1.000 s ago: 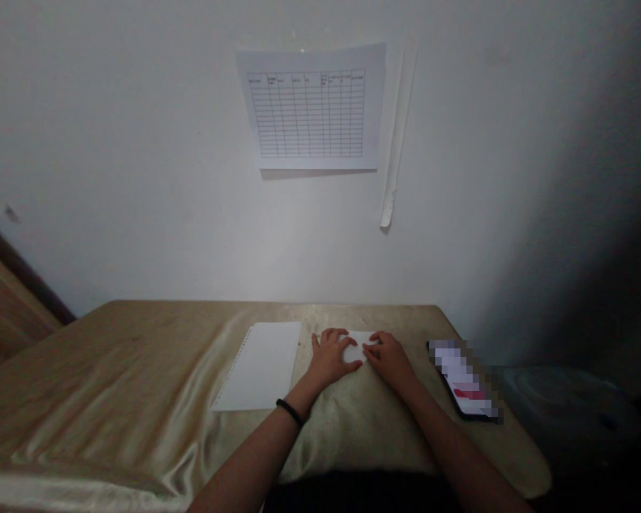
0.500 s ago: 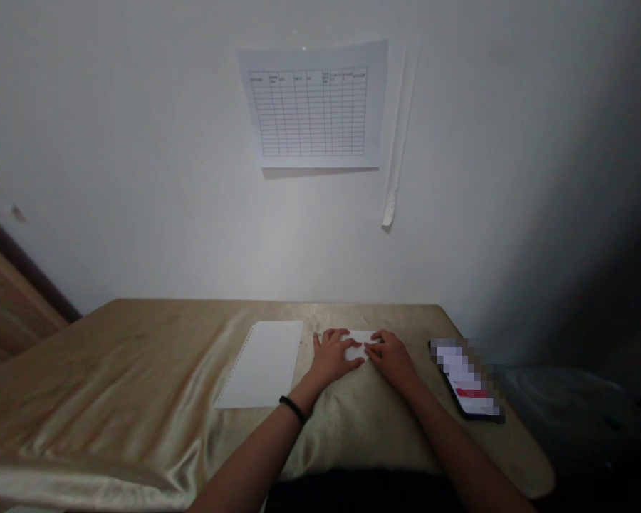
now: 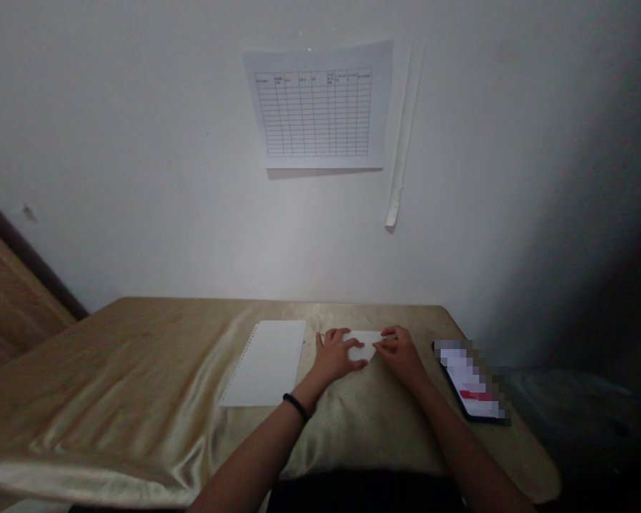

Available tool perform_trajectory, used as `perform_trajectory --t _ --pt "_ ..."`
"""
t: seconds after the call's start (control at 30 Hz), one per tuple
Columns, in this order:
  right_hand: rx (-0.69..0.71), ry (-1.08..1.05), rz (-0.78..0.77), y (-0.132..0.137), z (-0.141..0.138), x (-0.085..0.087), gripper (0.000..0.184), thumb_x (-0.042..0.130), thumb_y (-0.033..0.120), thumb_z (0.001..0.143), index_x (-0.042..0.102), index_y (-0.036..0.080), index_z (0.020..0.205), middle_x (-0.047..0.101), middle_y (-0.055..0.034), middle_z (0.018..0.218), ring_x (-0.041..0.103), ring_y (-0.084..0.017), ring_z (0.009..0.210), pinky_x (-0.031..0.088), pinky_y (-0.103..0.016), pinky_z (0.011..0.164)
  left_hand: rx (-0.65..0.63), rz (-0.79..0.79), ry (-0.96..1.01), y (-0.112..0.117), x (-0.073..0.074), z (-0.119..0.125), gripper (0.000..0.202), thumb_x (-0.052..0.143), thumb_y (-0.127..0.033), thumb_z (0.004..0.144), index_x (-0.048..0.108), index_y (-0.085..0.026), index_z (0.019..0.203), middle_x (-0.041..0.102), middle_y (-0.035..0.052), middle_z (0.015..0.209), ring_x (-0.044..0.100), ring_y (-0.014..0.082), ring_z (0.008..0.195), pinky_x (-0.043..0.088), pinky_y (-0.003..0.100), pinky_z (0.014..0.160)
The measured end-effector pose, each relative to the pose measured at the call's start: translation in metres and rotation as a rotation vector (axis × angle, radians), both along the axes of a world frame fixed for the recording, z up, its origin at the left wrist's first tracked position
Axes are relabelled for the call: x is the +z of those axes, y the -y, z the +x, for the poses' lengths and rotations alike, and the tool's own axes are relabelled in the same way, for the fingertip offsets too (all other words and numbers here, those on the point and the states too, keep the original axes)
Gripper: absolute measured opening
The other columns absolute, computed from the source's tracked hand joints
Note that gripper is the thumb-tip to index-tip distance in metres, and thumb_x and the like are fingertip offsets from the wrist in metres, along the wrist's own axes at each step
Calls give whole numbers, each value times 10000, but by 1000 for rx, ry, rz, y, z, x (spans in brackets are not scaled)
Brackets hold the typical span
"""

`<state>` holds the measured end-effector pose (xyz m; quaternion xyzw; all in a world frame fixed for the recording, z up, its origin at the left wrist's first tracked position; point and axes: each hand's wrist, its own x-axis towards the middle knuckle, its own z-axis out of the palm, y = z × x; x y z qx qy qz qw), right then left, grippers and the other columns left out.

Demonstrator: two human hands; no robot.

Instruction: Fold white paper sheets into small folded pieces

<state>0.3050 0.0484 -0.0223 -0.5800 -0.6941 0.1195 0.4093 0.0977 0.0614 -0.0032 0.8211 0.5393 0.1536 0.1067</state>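
Head cam: small white paper nr far edge of gold-cloth-covered worktop. L hand spread, fingertips resting on paper; R hand half-curled at its R side, can't tell from here if gripping.

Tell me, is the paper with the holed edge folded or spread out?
Spread out: the paper lies flat on the table, left of the left hand, with no fold showing.

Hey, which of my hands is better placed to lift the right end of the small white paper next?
Probably your right hand: it's already at that end of the small white paper, while your left hand is spread over the opposite side.
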Motion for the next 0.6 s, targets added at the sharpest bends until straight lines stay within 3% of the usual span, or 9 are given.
perform_trajectory --t 0.2,0.6 --pt "119 104 -61 8 -3 4 141 708 298 793 760 241 675 642 -69 956 560 -229 992 461 -355 944 1 -28 -9 1 3 -1 521 717 -647 745 671 -421 1213 482 32 1480 313 367 1413 98 727 1139" --pt "-35 322 -109 15 -4 15 198 675 361 840 772 249 709 660 -82 952 549 -253 997 421 -373 893 -6 -11 -14 0 0 -1 526 727 -643 737 668 -424 1212 467 20 1498 289 378 1427 89 737 1134"
